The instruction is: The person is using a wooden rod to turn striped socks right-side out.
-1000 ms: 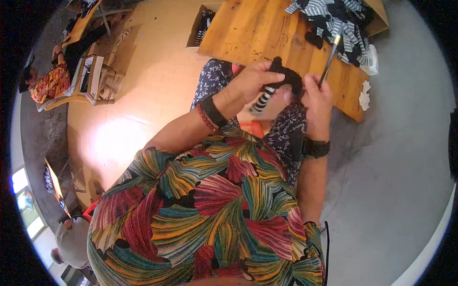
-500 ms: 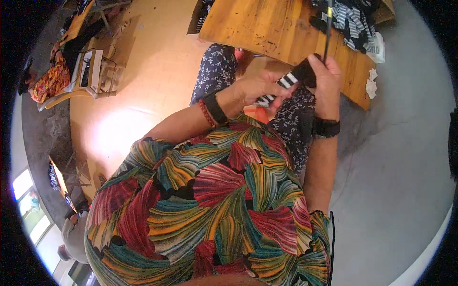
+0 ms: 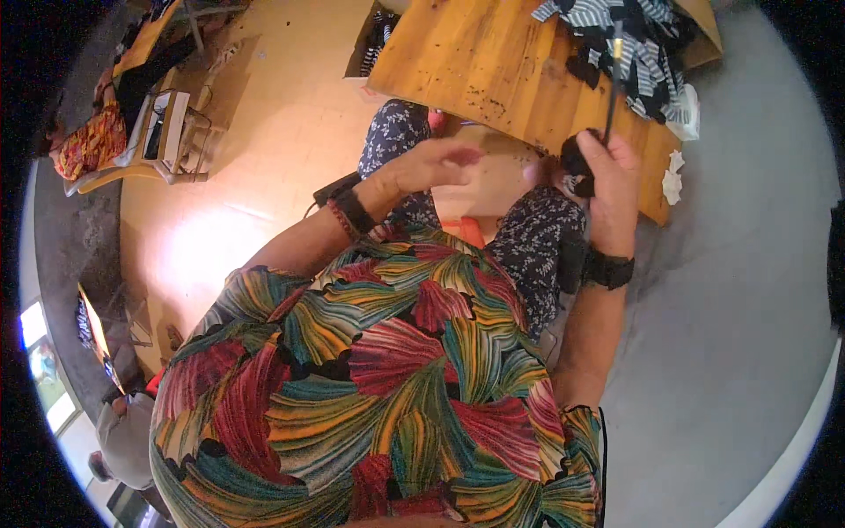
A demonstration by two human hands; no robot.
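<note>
My right hand point(image 3: 613, 172) is closed round a bunched black and white sock point(image 3: 576, 158), held above my right knee at the table's edge. A thin dark stick point(image 3: 613, 101) with a yellow band rises from the same grip; its far tip is blurred. My left hand point(image 3: 437, 165) is apart from the sock, over my left knee, its fingers stretched out and somewhat smeared, with nothing visible in them. On the table, a heap of black and grey-striped socks point(image 3: 629, 62) lies beyond my right hand.
The wooden table point(image 3: 466, 53) has dark crumbs scattered near its edge. A carton point(image 3: 377, 44) with striped socks stands at its left, and a white crumpled scrap point(image 3: 672, 176) lies at the right corner. Other people sit far left, one in a patterned red-yellow top point(image 3: 92, 141).
My left hand has let go of the striped sock and moved left. My right hand keeps the sock, now bunched, with the stick, and has shifted slightly down and right.
</note>
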